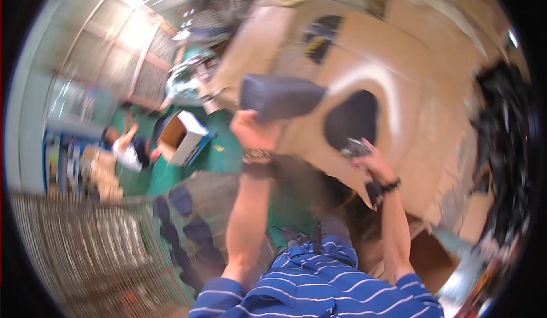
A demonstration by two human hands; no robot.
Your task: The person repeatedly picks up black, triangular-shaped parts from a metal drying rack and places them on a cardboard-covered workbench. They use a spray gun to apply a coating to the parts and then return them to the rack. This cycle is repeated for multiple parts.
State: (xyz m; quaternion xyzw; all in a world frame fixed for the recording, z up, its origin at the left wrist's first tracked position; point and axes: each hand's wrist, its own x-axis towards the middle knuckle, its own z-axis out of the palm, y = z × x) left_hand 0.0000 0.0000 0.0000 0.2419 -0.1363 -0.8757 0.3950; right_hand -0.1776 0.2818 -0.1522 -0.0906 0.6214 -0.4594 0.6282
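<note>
My left hand is closed on a dark grey, flexible-looking piece, held above the edge of a cardboard-covered work surface. The piece is curved and blurred. Closed around a small silvery metal tool, my right hand is over the cardboard. Blur hides the tool's exact kind. Just beyond it lies a flat, dark, rounded piece. A pale, shiny arc curves around that piece on the cardboard.
Another dark piece with yellow marks is farther back. Black material hangs or lies heaped at the right. To the left, a person is beside an open carton on the green floor. Slatted racks stand at the lower left.
</note>
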